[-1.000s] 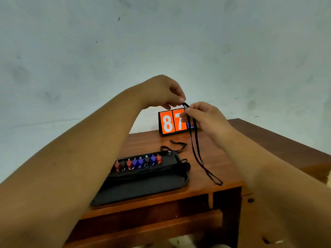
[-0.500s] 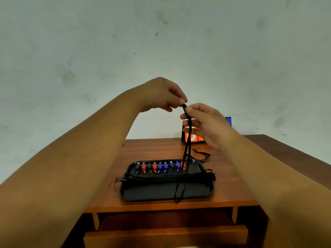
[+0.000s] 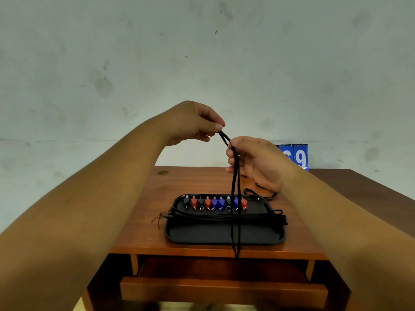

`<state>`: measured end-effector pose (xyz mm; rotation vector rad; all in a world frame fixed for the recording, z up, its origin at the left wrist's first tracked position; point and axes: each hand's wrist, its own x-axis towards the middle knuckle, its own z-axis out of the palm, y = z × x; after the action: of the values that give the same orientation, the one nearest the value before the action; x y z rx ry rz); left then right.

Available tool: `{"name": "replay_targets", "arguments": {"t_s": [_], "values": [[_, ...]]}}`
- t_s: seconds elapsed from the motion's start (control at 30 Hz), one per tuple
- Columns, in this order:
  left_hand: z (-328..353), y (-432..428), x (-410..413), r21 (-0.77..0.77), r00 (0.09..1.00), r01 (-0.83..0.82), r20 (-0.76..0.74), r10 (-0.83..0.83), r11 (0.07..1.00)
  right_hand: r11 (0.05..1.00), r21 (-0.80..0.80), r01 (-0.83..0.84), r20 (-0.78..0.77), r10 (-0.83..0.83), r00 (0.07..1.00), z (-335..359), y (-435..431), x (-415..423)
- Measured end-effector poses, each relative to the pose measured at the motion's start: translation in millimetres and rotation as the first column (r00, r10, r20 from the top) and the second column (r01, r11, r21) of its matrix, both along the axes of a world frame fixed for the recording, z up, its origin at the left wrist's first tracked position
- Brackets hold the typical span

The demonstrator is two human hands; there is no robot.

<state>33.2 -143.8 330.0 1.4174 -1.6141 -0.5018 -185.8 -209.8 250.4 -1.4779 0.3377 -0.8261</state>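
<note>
Cannot read the first digit on the blue number card [image 3: 299,157] at the far right, half covered by the right hand [image 3: 258,162]. Cannot see the top end of the black cord [image 3: 235,187] inside the pinch of the left hand [image 3: 197,122]. Too small to make out the clips [image 3: 214,203] in the tray [image 3: 224,240]. Cannot trace a second cord [image 3: 265,195] behind the right wrist. Cannot follow either forearm, or the legs of the table [image 3: 190,182], past the lower edge.

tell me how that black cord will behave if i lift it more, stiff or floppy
Probably floppy: the black cord hangs limp in a long doubled loop below the right hand. Likely light, since the left hand holds its top with just a fingertip pinch. It may swing and could snag the clips in the tray it dangles over.
</note>
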Motion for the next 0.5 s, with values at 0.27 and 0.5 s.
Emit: {"name": "replay_targets", "arguments": {"t_s": [0.27, 0.5], "values": [[-39, 2, 34, 0.017, 0.984, -0.092, -0.154, 0.093, 0.996, 0.996, 0.002, -0.084, -0.101, 0.084, 0.991, -25, -5, 7], [-69, 7, 70, 0.039, 0.931, -0.183, -0.315, 0.186, 0.982, 0.999, -0.009, -0.044, -0.155, 0.042, 0.987, -49, -11, 5]]}}
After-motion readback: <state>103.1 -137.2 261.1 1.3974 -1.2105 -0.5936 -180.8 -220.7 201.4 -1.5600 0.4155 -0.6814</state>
